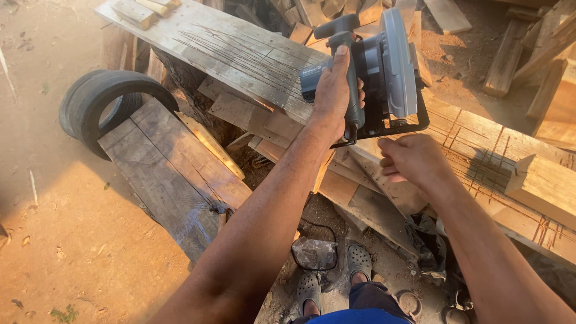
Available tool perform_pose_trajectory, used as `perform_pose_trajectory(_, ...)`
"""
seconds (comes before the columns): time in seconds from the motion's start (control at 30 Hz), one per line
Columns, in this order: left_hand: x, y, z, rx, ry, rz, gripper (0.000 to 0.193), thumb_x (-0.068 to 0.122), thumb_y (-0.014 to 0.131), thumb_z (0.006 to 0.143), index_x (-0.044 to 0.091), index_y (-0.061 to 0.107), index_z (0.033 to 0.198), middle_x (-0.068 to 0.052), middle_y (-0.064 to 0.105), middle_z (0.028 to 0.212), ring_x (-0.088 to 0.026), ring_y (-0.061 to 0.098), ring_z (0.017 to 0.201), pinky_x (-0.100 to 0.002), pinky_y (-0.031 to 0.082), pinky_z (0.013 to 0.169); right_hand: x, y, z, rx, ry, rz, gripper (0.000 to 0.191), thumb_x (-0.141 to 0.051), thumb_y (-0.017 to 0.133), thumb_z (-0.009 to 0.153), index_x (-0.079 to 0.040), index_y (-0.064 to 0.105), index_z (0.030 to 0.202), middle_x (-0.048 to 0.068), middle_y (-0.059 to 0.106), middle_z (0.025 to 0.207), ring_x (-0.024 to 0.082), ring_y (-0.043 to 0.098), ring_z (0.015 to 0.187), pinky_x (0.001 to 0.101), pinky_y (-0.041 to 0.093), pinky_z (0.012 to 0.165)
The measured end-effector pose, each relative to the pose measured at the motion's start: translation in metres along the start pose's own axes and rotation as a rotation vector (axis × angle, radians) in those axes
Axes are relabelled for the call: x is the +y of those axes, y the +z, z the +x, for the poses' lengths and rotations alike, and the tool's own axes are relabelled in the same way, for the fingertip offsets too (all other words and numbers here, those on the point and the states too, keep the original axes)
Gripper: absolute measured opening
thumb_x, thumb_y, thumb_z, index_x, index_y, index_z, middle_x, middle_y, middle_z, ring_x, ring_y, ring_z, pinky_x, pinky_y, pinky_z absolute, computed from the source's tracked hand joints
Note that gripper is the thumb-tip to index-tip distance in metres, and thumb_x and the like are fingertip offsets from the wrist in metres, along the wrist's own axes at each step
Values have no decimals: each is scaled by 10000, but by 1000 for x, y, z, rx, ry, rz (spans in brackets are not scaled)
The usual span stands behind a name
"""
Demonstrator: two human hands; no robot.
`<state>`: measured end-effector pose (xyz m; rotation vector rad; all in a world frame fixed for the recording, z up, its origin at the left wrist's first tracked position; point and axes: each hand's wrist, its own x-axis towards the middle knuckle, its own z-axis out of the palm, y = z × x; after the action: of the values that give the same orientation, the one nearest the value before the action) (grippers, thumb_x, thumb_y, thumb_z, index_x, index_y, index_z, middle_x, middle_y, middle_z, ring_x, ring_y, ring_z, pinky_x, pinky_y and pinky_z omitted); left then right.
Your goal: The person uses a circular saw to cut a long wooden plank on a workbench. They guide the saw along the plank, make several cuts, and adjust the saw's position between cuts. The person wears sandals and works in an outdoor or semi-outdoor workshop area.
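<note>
My left hand (334, 96) is wrapped around the dark handle of a grey circular saw (375, 69), which it holds tilted above a long scored wooden plank (240, 54). The saw's round blade guard faces right. Just below and to the right of the saw, my right hand (411, 161) is closed in a loose fist, resting on the near end of a pale plank (480, 144) marked with saw cuts. I cannot tell whether it holds anything small.
A black tyre (99, 102) lies on the sandy ground at left, against a dark weathered board (174, 174). Offcuts and planks are piled at the top right (540, 54). A thick wood block (543, 186) sits at right. My sandalled feet (333, 282) and a black cord are below.
</note>
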<state>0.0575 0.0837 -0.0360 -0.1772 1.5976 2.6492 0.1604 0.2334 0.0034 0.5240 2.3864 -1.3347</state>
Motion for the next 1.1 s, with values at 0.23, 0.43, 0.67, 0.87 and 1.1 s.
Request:
perform_pose_trajectory(0.23, -10, -18, -14, -158, 56, -191, 579, 591, 495, 1046, 64, 574, 1272, -56, 604, 936, -174, 585, 807, -351, 520, 707, -49, 19, 17, 291, -762, -114, 521, -400, 581, 1099, 53, 575, 1356, 203, 720, 1198, 281, 706, 1089, 399, 553, 907)
perform_pose_trajectory(0.43, -9, -28, -25, -16, -144, -221, 708, 603, 366, 1081, 22, 524, 1453, -102, 585, 1402, -213, 512, 1322, -362, 437, 1029, -89, 71, 72, -91, -475, 255, 668, -505, 713, 912, -30, 513, 1336, 147, 668, 1140, 239, 678, 1065, 383, 586, 857)
perform_pose_trajectory(0.67, 6, -46, -80, 30, -122, 131, 466, 257, 437, 1024, 49, 565, 1420, -147, 673, 1212, -206, 646, 1015, -371, 549, 856, -70, 87, 76, 71, -583, 211, 418, -240, 754, 843, -28, 667, 1192, 104, 735, 1066, 218, 725, 936, 374, 584, 830)
perform_pose_trajectory(0.87, 23, -61, -134, -33, 13, 419, 455, 99, 482, 1000, 58, 543, 1449, -169, 654, 1183, -239, 595, 922, -339, 510, 774, -66, 93, 46, 304, -685, 98, 291, -174, 762, 856, -5, 720, 1088, 96, 735, 928, 171, 691, 772, 340, 535, 695)
perform_pose_trajectory(1.1, 42, -95, -177, 163, 99, 613, 377, 227, 468, 1005, 99, 629, 1320, -138, 607, 1285, -236, 624, 1117, -363, 568, 917, -69, 50, -26, 107, -505, 201, 139, -124, 696, 897, -14, 665, 977, 36, 600, 690, 112, 534, 499, 301, 436, 402)
